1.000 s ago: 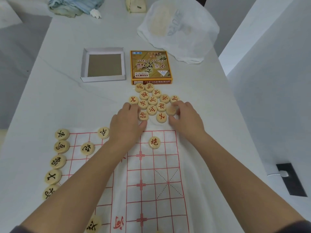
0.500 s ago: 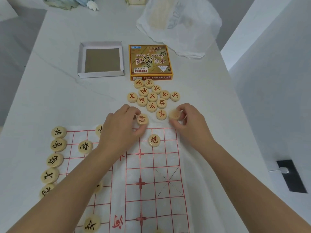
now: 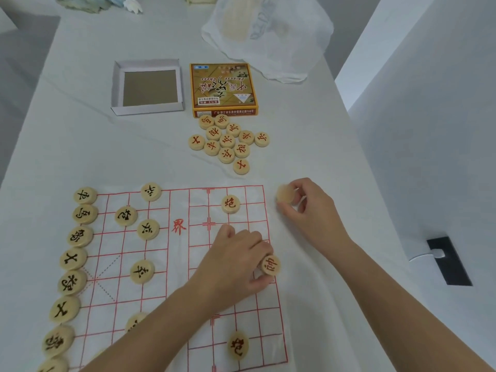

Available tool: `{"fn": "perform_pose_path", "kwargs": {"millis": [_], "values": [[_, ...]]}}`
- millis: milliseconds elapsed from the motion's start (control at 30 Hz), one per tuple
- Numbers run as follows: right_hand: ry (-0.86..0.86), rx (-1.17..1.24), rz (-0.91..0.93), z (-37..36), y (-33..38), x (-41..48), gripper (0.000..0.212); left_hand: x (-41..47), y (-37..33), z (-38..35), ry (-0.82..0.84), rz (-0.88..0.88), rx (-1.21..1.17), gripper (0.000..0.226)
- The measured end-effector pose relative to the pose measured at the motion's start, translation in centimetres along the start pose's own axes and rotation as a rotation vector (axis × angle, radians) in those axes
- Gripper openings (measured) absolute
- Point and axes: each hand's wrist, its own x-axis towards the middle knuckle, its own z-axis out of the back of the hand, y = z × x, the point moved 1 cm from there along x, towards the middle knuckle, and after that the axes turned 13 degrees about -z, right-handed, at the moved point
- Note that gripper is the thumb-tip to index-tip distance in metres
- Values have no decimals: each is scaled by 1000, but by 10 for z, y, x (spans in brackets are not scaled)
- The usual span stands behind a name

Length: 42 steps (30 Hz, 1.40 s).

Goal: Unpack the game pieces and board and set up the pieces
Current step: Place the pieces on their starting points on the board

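A white sheet board (image 3: 188,264) with a red grid lies on the table. Black-lettered wooden discs (image 3: 77,236) line its left edge, with several more on the grid. A cluster of red-lettered discs (image 3: 226,142) sits beyond the board's far edge. My left hand (image 3: 236,264) rests on the board's right side, its fingertips gripping a red-lettered disc (image 3: 271,265) at the right edge line. My right hand (image 3: 306,208) hovers just off the board's far right corner, pinching a blurred disc (image 3: 285,194). Two red-lettered cannon discs (image 3: 230,204) (image 3: 238,345) sit on the grid.
An open grey box tray (image 3: 118,87) and the yellow box lid (image 3: 224,89) stand beyond the loose discs. A white plastic bag (image 3: 268,36) lies at the back right. A black device (image 3: 448,261) with a cable lies right of the table edge.
My left hand has carried its red disc from the pile down to the board's right edge. My right hand has drawn its disc right and nearer. The view has tilted down, showing more board.
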Motion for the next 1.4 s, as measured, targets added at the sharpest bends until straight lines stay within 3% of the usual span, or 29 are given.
{"fn": "perform_pose_path", "kwargs": {"millis": [200,300,533,667,833,1000,1167,1400], "values": [[-5,-8,20,3,2,-12,23,3,-4,-2,-7,67,18,35],[-7,-31,38,0,15,-15,24,-7,4,11,-92,154,32,42],[-17,-248,254,-56,79,-19,33,-41,53,46,-233,393,173,26],[-67,-283,231,-81,97,-4,32,-50,68,52,-250,439,169,10],[-61,-404,204,-95,103,8,35,-47,84,52,-272,468,179,17],[-133,-260,148,-68,89,17,41,-25,101,64,-290,490,168,10],[-121,-220,-40,-55,78,38,42,8,123,70,-327,591,127,20],[-123,-321,-49,-62,77,46,34,39,154,65,-287,752,77,53]]}}
